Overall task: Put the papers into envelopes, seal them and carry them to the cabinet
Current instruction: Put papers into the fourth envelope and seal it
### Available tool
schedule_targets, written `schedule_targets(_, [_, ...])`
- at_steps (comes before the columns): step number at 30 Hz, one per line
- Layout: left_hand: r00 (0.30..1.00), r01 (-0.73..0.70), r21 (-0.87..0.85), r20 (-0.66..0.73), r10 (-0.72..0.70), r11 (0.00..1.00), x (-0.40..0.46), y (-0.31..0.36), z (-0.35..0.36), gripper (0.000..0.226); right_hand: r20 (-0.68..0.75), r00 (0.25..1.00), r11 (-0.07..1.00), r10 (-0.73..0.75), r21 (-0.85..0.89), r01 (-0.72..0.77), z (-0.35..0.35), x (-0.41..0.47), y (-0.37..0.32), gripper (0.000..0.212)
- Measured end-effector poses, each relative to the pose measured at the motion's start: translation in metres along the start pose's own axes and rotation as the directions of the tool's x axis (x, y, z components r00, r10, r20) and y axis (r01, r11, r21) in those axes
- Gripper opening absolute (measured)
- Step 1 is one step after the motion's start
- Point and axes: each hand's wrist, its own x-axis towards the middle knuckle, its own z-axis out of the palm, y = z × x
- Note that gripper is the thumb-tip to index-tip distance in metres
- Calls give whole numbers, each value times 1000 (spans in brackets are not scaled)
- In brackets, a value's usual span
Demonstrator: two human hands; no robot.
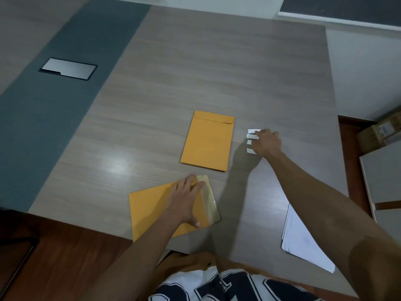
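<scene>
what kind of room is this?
Probably an office or meeting room: a long wood-grain table with a flush metal cable hatch, tan envelopes, a paper stack.

The white strips (251, 140), just right of the far envelope (207, 141), run under the right hand (267, 142), so whether its fingers pinch one cannot be told. The near envelope (165, 208), nearer than the far envelope, is partly covered by the left hand (184, 202); its contents stay unseen. The paper stack (303, 242), right and nearer, is crossed by the forearm. A cardboard box (384, 131), far right, is cut by the edge, its label unreadable.
</scene>
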Motion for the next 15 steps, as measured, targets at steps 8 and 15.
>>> schedule_targets(8, [1000, 1, 56, -3, -1, 998, -3, 27, -19, 107, -180, 983, 987, 45, 161, -15, 17, -48, 11, 40])
schedule_targets(15, [980, -161, -223, -155, 128, 961, 13, 94, -24, 58, -250, 954, 943, 163, 324, -76, 34, -119, 57, 36])
